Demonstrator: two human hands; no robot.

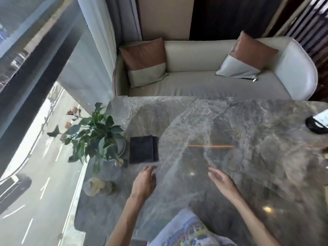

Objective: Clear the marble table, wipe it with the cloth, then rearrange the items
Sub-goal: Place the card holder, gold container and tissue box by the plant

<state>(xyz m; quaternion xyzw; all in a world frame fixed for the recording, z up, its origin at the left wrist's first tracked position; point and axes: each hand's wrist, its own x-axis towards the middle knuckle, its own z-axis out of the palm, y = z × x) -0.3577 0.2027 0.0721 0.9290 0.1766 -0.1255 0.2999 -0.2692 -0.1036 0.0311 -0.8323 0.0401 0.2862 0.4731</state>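
Note:
A dark grey folded cloth (143, 149) lies flat on the grey marble table (230, 121), near its left side. My left hand (144, 183) hovers just below the cloth, fingers apart, holding nothing. Further right, my right hand (222, 181) is held over bare marble, also open and empty. A potted green plant (99, 137) stands at the table's left edge beside the cloth. A pale flower-like ornament (96, 186) sits near the front left corner. A clear glass piece (126, 114) stands at the back left.
A black-rimmed object with white paper (317, 124) sits at the right edge. A small brownish thing (325, 153) peeks in below it. A cream sofa (204, 82) with two cushions lies beyond the table. A window (35, 103) runs along the left.

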